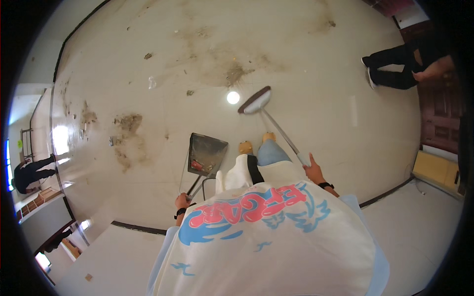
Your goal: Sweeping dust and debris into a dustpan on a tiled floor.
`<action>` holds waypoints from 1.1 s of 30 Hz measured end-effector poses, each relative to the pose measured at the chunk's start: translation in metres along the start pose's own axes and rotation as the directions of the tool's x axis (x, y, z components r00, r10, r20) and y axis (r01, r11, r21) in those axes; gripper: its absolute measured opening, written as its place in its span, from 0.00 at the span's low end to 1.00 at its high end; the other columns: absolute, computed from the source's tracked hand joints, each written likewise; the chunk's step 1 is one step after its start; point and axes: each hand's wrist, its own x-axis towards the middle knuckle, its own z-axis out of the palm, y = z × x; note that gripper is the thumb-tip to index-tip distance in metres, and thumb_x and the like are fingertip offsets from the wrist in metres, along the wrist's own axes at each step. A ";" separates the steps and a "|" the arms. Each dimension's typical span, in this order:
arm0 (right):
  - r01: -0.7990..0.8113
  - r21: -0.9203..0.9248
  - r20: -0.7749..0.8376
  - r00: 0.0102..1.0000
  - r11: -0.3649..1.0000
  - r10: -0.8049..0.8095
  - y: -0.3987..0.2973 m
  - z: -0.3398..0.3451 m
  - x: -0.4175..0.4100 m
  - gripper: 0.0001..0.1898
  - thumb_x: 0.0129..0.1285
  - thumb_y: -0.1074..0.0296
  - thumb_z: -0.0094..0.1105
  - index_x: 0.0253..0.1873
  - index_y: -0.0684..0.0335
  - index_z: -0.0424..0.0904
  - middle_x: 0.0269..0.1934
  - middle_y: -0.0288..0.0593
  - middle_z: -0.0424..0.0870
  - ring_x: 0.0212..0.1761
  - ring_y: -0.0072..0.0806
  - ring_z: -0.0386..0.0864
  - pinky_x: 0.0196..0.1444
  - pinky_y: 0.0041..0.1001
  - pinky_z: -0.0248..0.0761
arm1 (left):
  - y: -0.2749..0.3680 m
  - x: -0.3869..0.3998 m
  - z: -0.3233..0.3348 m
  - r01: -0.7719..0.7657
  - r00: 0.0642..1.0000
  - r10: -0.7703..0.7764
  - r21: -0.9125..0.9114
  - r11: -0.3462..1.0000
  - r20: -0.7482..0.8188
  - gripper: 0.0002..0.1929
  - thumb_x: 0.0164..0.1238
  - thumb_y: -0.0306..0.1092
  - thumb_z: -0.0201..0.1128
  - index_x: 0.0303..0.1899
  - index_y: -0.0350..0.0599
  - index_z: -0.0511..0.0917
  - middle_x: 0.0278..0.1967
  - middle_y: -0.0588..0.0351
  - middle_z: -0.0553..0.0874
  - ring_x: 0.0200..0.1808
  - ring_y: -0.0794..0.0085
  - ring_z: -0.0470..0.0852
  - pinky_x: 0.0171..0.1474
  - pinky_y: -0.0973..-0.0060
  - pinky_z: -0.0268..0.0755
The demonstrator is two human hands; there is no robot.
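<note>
My right hand [314,171] grips the pale handle of a broom [279,125], its index finger stretched along the shaft. The white broom head with dark bristles [255,100] rests on the tiled floor ahead of my feet, beside a bright light reflection. My left hand [183,201] is closed around the handle of a long-handled dustpan [207,146], which lies left of my feet. Inside the pan are a red piece of litter [196,165] and small debris. Beyond the broom head spreads a dark dirt patch [235,73].
More dirt [129,122] and scraps lie to the left, with a clear plastic scrap [152,83]. A person in dark clothes [396,66] stands at right near a brown door [440,107] and a yellow cabinet [434,170]. Another person [33,174] is far left.
</note>
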 end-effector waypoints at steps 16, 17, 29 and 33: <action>0.098 0.133 -0.387 0.921 0.986 -0.039 0.003 -0.063 0.033 0.37 0.51 0.63 0.58 0.65 0.57 0.48 0.37 0.57 0.78 0.36 0.44 0.78 0.38 0.33 0.69 | 0.041 0.052 -0.001 0.105 0.993 -0.115 -0.629 0.770 0.025 0.03 0.43 0.26 0.56 0.22 0.41 0.70 0.22 0.55 0.73 0.23 0.70 0.73 0.25 0.72 0.69; -0.020 0.261 -0.256 0.963 0.965 0.089 -0.001 -0.073 0.011 0.37 0.51 0.63 0.58 0.65 0.57 0.48 0.30 0.56 0.78 0.30 0.43 0.78 0.33 0.35 0.69 | 0.041 0.056 0.006 0.132 0.988 -0.154 -0.673 0.728 0.027 0.04 0.42 0.27 0.56 0.22 0.41 0.70 0.22 0.55 0.73 0.23 0.70 0.72 0.25 0.72 0.69; 0.078 -0.351 -0.187 0.970 0.933 -0.152 -0.019 -0.172 0.154 0.36 0.54 0.65 0.49 0.66 0.57 0.41 0.26 0.55 0.77 0.25 0.49 0.76 0.29 0.40 0.70 | 0.133 0.088 -0.028 0.208 0.936 -0.349 -0.871 0.445 0.045 0.05 0.39 0.26 0.55 0.23 0.39 0.71 0.21 0.53 0.73 0.23 0.67 0.72 0.24 0.69 0.67; -0.095 0.216 -0.198 0.970 0.972 0.139 -0.083 -0.251 0.186 0.39 0.53 0.66 0.54 0.66 0.50 0.40 0.20 0.45 0.75 0.15 0.32 0.72 0.18 0.30 0.67 | 0.187 0.092 -0.076 0.067 0.996 -0.062 -0.073 0.995 0.070 0.10 0.40 0.29 0.62 0.29 0.40 0.73 0.27 0.52 0.78 0.27 0.66 0.76 0.29 0.71 0.71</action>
